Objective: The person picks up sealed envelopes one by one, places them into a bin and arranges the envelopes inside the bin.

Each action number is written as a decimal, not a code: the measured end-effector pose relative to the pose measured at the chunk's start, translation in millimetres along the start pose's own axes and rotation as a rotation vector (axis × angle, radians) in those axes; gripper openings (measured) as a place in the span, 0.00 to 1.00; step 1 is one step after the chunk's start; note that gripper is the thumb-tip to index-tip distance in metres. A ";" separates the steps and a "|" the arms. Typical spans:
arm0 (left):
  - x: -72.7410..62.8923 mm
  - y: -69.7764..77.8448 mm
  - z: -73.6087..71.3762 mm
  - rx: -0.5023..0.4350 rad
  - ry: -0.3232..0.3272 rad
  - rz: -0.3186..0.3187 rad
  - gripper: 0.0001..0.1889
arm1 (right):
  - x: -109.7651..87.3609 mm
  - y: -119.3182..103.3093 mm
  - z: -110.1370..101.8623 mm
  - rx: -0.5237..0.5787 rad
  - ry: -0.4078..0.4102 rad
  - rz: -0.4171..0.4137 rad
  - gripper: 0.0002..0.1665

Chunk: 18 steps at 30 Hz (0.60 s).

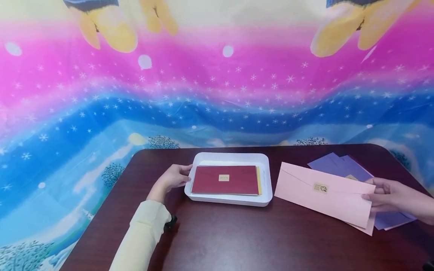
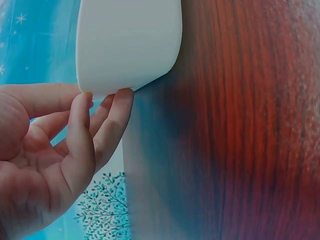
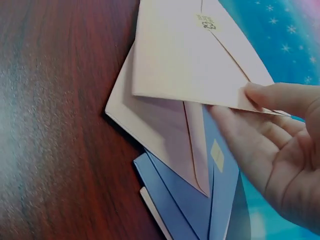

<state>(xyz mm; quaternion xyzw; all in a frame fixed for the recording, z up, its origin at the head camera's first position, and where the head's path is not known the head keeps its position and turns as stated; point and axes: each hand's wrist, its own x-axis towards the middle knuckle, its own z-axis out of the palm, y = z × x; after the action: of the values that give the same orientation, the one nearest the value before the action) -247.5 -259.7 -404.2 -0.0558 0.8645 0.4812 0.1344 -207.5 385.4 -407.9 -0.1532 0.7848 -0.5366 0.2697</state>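
A white tray (image 1: 228, 202) holds a dark red envelope (image 1: 208, 184) with a small tan sticker, lying on top of others, one with a yellow edge. My left hand (image 1: 174, 176) grips the tray's left end, thumb and fingertips at its rim in the left wrist view. My right hand (image 1: 390, 195) pinches a pink envelope (image 1: 325, 192) by its right end, between thumb and fingers. This envelope has a tan sticker and slants over another pink envelope (image 3: 150, 130). Underneath are purple envelopes (image 3: 175, 185), partly hidden.
The dark wooden table (image 1: 217, 241) has rounded back corners. Behind it hangs a patterned cloth (image 1: 217, 86) in pink and blue with snowflakes. The fanned purple pile lies near the table's right edge.
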 end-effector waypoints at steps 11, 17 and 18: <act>0.2 -0.4 0.2 -0.008 0.009 -0.013 0.30 | 9.7 2.9 4.7 -0.038 0.281 0.069 0.37; -0.2 -0.2 0.1 -0.009 0.013 -0.020 0.31 | 20.0 2.8 8.6 -0.004 0.294 0.012 0.42; -0.3 -0.1 0.3 -0.011 0.014 -0.023 0.31 | 21.7 2.7 10.1 0.003 0.309 0.000 0.43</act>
<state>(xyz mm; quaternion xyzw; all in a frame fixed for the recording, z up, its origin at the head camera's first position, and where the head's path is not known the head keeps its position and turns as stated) -247.1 -259.5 -404.3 -0.0696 0.8621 0.4838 0.1335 -218.9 367.3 -418.8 -0.0685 0.8162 -0.5549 0.1457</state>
